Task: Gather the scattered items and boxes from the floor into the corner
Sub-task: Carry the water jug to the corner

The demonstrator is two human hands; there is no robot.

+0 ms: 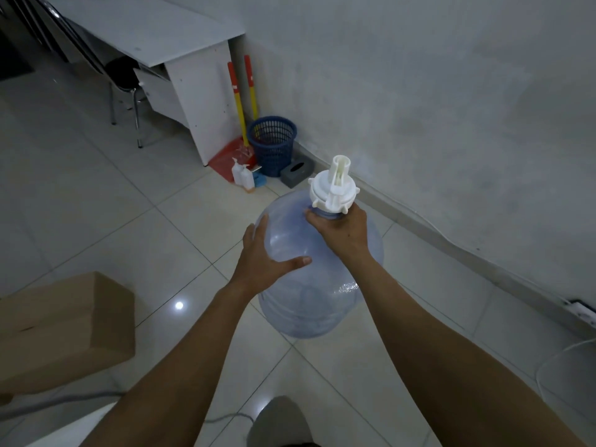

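A large clear blue water jug (319,295) with a white pump cap (335,188) is held above the tiled floor, tilted with its neck pointing away from me. My right hand (342,229) is wrapped around the jug's neck just below the cap. My left hand (266,253) lies flat against the jug's left shoulder, fingers spread and thumb across the front. A brown cardboard box (64,327) sits on the floor at the lower left.
In the corner by the white desk (193,91) stand a blue mesh basket (273,143), a red dustpan (227,159) with two orange-yellow handles, white pump bottles (242,174) and a grey tissue box (296,171). A black chair (124,79) sits under the desk. A power strip (580,312) and cables lie along the right wall.
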